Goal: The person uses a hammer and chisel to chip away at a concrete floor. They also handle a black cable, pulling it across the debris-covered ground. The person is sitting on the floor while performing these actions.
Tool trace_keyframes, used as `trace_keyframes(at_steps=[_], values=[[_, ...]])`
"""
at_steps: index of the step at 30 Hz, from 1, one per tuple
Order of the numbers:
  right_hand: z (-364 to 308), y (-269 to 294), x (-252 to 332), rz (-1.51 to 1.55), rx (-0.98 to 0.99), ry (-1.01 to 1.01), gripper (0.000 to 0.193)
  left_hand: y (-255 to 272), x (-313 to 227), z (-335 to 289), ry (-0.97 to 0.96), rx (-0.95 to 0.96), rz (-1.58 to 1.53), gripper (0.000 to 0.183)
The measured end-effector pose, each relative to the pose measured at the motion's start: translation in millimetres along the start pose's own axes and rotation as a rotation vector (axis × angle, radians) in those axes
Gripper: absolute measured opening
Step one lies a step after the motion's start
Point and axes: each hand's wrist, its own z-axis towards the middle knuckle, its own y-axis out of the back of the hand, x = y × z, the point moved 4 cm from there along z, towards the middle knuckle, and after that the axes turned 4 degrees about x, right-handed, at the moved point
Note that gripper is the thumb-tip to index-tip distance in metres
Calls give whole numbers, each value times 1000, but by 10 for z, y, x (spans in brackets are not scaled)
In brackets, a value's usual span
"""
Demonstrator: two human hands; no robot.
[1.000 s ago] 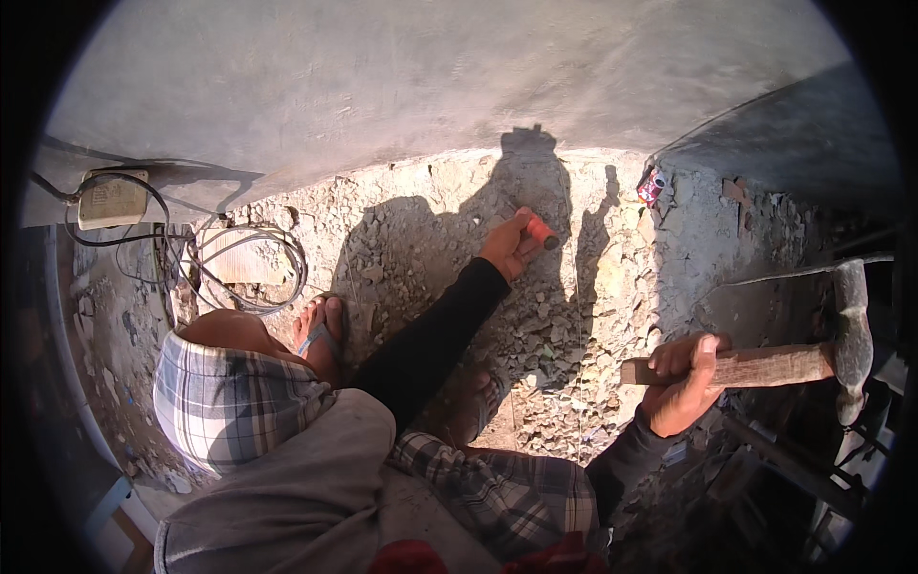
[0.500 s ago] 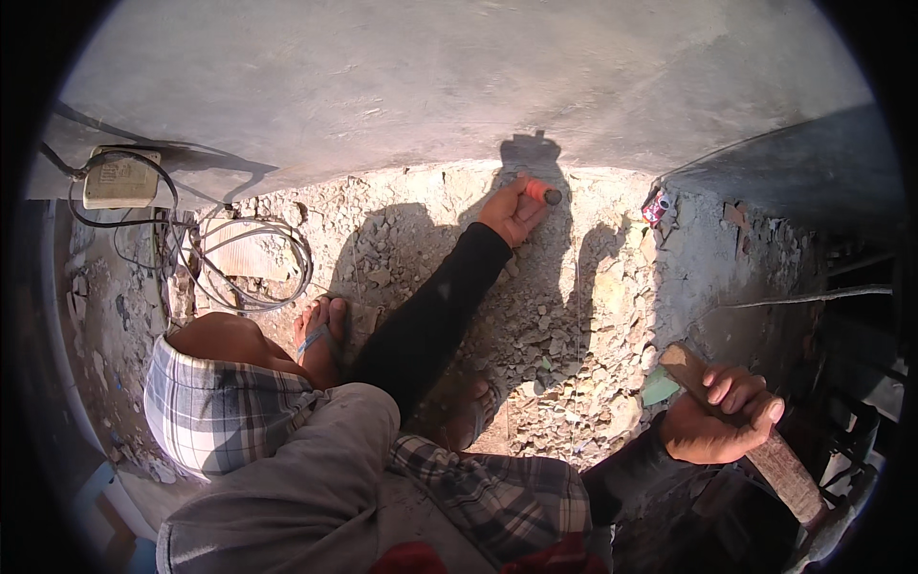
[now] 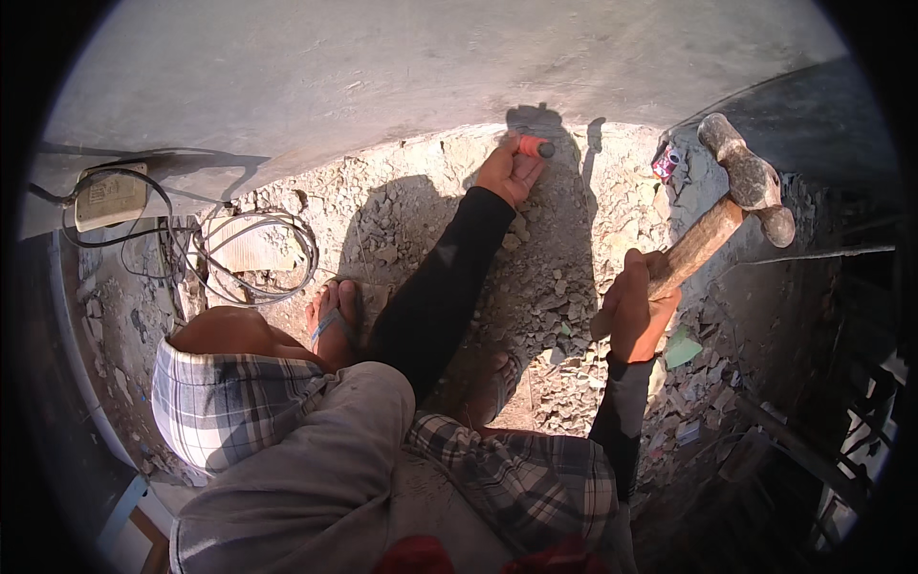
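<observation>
At the foot of the wall, my left hand [image 3: 509, 174] is closed round what looks like a chisel [image 3: 532, 145], with an orange-red grip and a dark, blunt end pointing toward me. The chisel's lower part is hidden by the hand and the angle. On the right, my right hand [image 3: 635, 311] wraps round the wooden handle of a hammer [image 3: 708, 235]. Its worn, grey, dusty steel head is raised up and to the right of the chisel, apart from it. Broken rubble [image 3: 550, 297] lies beneath both hands.
A grey plastered wall [image 3: 382, 86] rises along the far side. Coiled cable [image 3: 311, 253] and a beige box [image 3: 112, 198] are at the left. A crushed red can [image 3: 666, 163] and a green shard [image 3: 681, 347] lie on the right. My sandalled foot [image 3: 333, 323] stands on the debris.
My right hand has swung the hammer from low right up and inward, bringing its head into full view. My left hand keeps its grip on the chisel at the wall's foot.
</observation>
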Motion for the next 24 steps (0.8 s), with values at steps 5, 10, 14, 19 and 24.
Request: trace_keyframes(at_steps=[5,10,14,19,24], values=[[472,-29,-943,-642,254,-60,42,-12,18,83,9,88,71,28],[-122,550,-1465,-686,174,-241,39,177,-111,112,3,-3,251,14],[-1003,788,-2059,-770,-18,-282,37,759,-98,-228,60,-41,775,15],[-1895,1056,-2790,-894,-81,-342,54,908,331,-825,131,-100,890,24],[-1201,514,-2278,-815,-23,130,65,651,-336,-1123,302,46,1384,28]])
